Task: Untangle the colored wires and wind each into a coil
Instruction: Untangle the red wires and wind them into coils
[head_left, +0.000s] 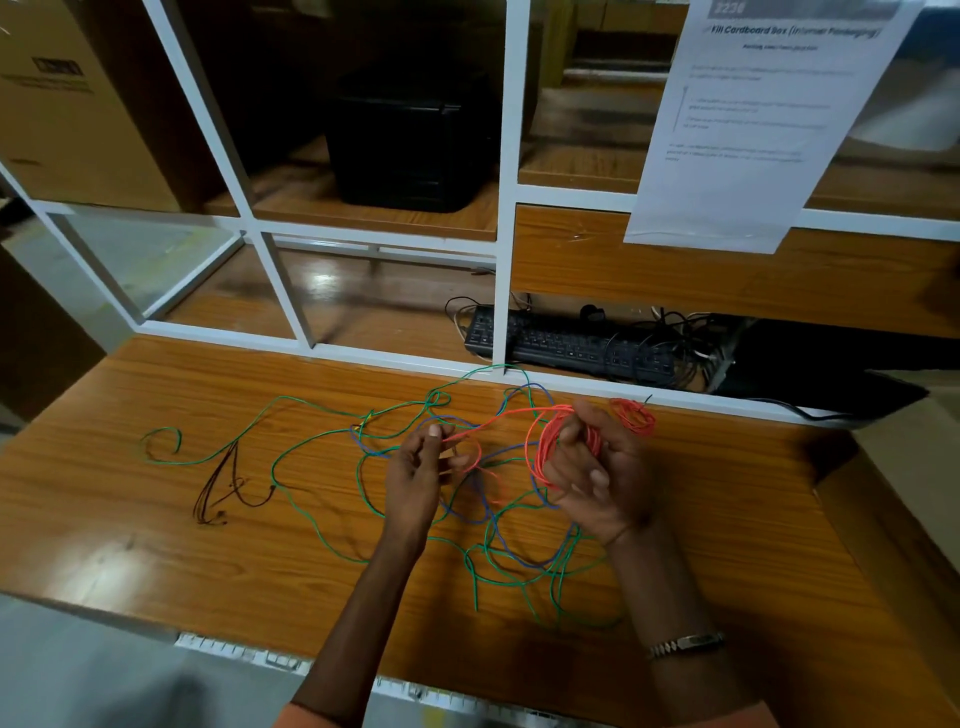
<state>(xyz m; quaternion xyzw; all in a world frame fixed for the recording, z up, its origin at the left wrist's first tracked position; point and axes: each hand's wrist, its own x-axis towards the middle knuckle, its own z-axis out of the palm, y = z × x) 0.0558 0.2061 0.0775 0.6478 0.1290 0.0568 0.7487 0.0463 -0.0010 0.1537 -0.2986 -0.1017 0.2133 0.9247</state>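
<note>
An orange wire coil (545, 447) is wrapped around the fingers of my right hand (597, 478), which grips it. A loose orange strand (498, 415) runs left from the coil to my left hand (415, 473), pinched between thumb and fingertips. Under both hands a green wire (311, 441) and a blue wire (467, 514) lie tangled in loops across the wooden table (156, 519). A second small orange coil (631, 413) rests on the table just behind my right hand. A dark brown wire (223, 488) lies loose at the left.
A white metal frame (501, 208) borders the table's far edge. Behind it sit a black keyboard (566, 343) with cables, a black box (410, 135) and a cardboard box (57, 104). A printed sheet (753, 119) hangs at the upper right.
</note>
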